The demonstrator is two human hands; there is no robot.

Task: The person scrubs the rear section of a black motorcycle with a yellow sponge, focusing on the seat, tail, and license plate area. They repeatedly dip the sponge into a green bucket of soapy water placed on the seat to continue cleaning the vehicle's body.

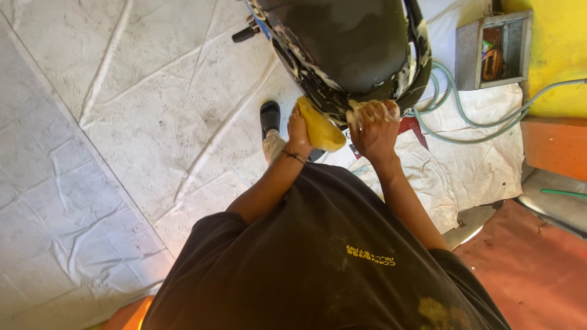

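I look straight down over my black shirt at a dark, soapy vehicle body [348, 49] with white foam along its lower edge. My left hand [298, 129] grips a yellow sponge [322, 129] pressed against that edge. My right hand [374, 125], covered in foam, is closed on the soapy rim just right of the sponge. A thin bracelet sits on my left wrist.
White tarpaulin [122, 122] covers the ground at left and below. My black sandal [269, 117] stands on it. A green hose [483, 131] coils at right near a grey metal box [495, 52], a yellow wall [559, 49] and a red floor [526, 269].
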